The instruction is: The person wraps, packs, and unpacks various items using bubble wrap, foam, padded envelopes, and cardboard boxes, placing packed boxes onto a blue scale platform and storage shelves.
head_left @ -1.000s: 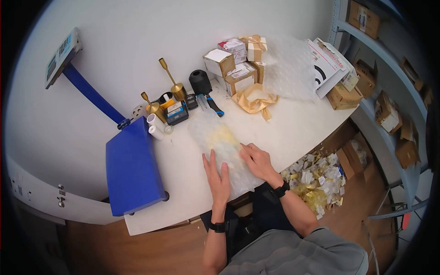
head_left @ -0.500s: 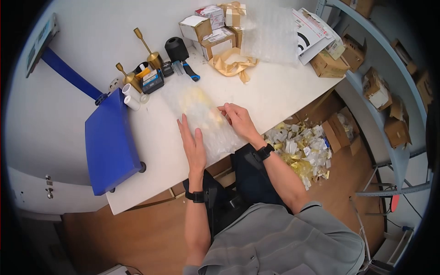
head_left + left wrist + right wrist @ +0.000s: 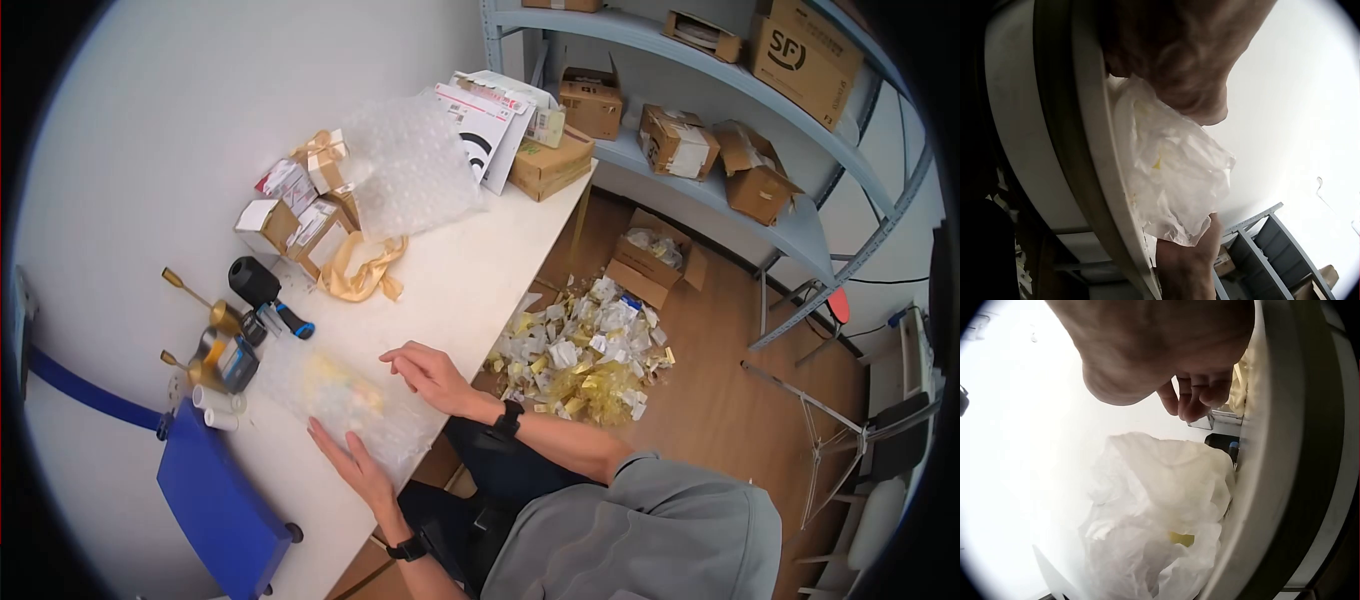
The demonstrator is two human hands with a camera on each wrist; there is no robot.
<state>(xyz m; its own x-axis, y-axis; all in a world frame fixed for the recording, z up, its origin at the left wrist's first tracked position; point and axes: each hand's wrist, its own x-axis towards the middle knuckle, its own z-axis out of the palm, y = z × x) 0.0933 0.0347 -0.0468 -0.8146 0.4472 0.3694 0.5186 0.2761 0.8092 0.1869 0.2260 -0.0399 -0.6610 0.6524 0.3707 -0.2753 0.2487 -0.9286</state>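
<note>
A bubble wrap package (image 3: 325, 385) lies on the white table, with yellow showing through its cloudy layers. My left hand (image 3: 355, 465) rests along its near left side, fingers extended. Off the right side of the package hovers my right hand (image 3: 432, 380), holding nothing, its fingers loosely bent. In the right wrist view the right hand (image 3: 1172, 356) is above the crumpled, gaping end of the wrap (image 3: 1154, 506). From the left wrist, the same crumpled wrap (image 3: 1166, 169) shows between both hands.
A blue scale (image 3: 220, 500) stands left. Behind the package are a tape gun (image 3: 285, 315), brass candlesticks (image 3: 222, 318) and white rolls (image 3: 217, 403). Gold ribbon (image 3: 360, 270), small boxes (image 3: 265, 225) and loose bubble wrap (image 3: 410, 165) lie farther back. Paper scraps (image 3: 590, 350) cover the floor right.
The head view has swung to the right, showing more shelf and floor. My right hand has come away from the package's right edge; the left stays at its left side.
</note>
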